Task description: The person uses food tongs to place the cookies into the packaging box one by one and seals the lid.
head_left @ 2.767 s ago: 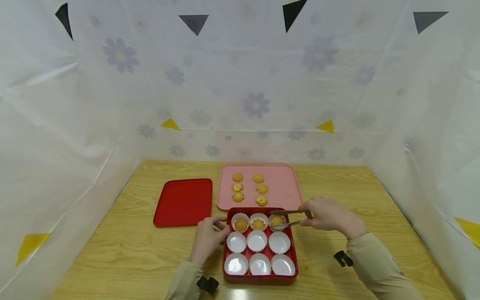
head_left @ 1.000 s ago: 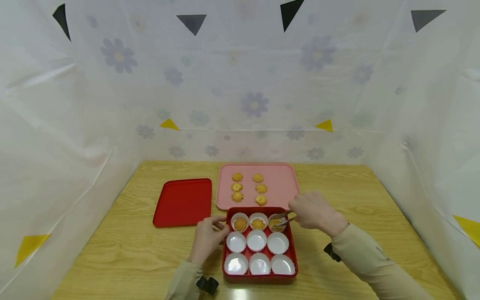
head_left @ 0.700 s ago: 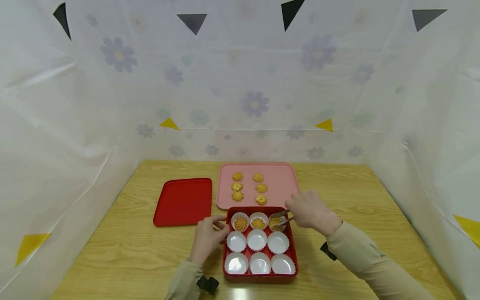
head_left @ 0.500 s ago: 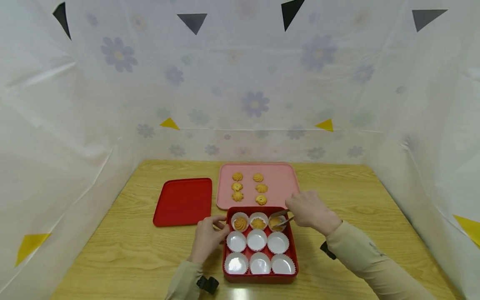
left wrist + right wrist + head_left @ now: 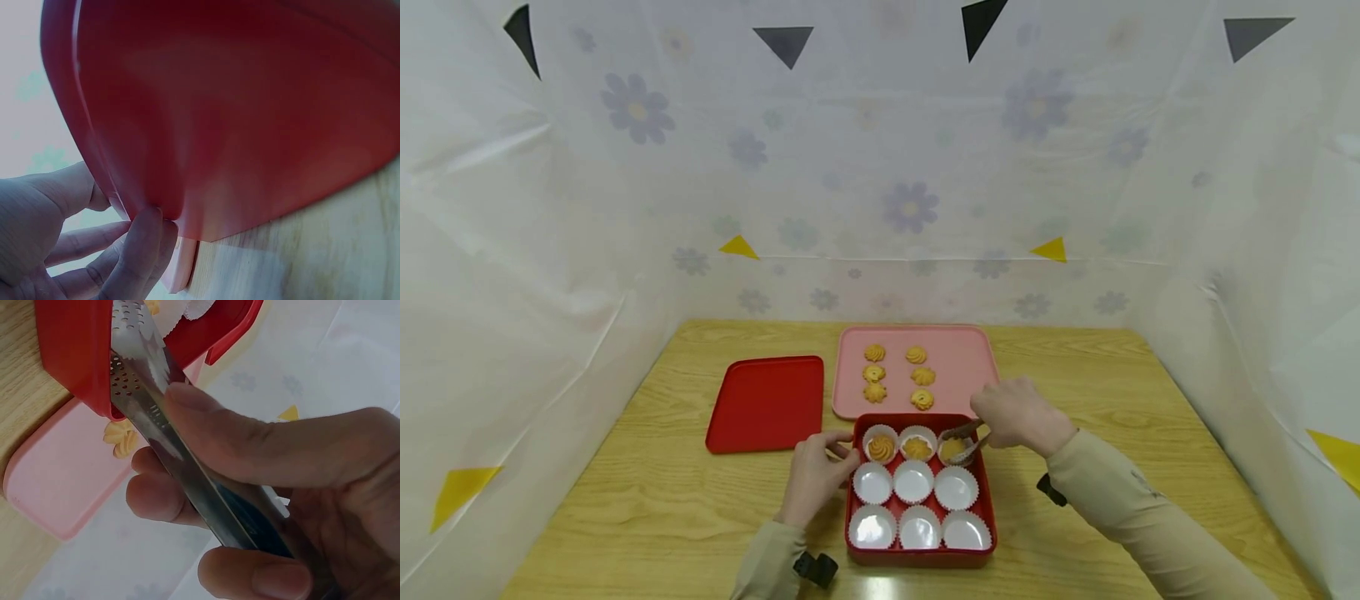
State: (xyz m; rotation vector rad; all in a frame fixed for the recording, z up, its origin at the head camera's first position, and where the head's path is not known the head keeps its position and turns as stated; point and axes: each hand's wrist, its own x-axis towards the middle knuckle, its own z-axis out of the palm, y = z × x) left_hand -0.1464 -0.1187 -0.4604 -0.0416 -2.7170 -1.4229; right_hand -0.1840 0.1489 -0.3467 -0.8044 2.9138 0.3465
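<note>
In the head view, a red box (image 5: pixel 921 559) holds three rows of white paper cups, and each cup of the back row has a golden swirled cookie. My left hand (image 5: pixel 817 473) grips the box's left wall near the back corner; the left wrist view shows its fingers (image 5: pixel 140 244) against the red wall. My right hand (image 5: pixel 1021 414) holds metal tongs (image 5: pixel 187 469) between thumb and fingers. Their perforated ends reach into the back right cup, one on each side of a cookie (image 5: pixel 952 449). The middle cup (image 5: pixel 913 481) and the others in the two front rows are bare.
A pink tray (image 5: pixel 966 367) behind the box carries several cookies in two columns. To the left lies a flat red lid-like tray (image 5: pixel 767 406). Both rest on the wooden table (image 5: pixel 662 517), with white flowered sheeting (image 5: pixel 880 150) around it.
My right hand has moved left and slightly back, and the tongs have gone lower into the back right cup. Their tips now stand slightly wider around the cookie. The left hand stays put.
</note>
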